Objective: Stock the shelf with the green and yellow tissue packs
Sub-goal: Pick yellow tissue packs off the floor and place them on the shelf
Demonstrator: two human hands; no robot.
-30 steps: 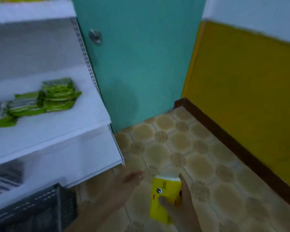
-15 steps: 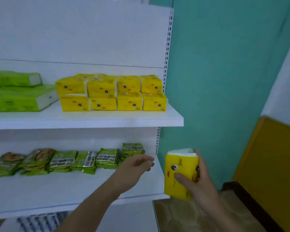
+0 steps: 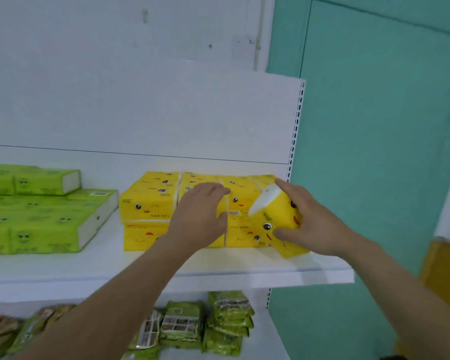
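My right hand (image 3: 315, 219) grips a yellow tissue pack (image 3: 276, 216), tilted, at the right end of the white shelf (image 3: 244, 271). Its lower corner rests near the shelf's front edge, against the stacked yellow packs (image 3: 148, 203), which stand in two layers. My left hand (image 3: 200, 214) lies with fingers spread on the front of that stack. Green tissue packs (image 3: 44, 222) are piled at the left of the same shelf.
A lower shelf holds several green snack bags (image 3: 226, 320). A perforated white upright (image 3: 295, 131) ends the shelf on the right. Beyond it is a teal door (image 3: 374, 152), with a yellow wall panel (image 3: 444, 271) at the far right.
My right hand has lifted the yellow pack from waist height up to the shelf's right end. My left hand has risen from the lower shelf onto the yellow stack. The view has tilted upward.
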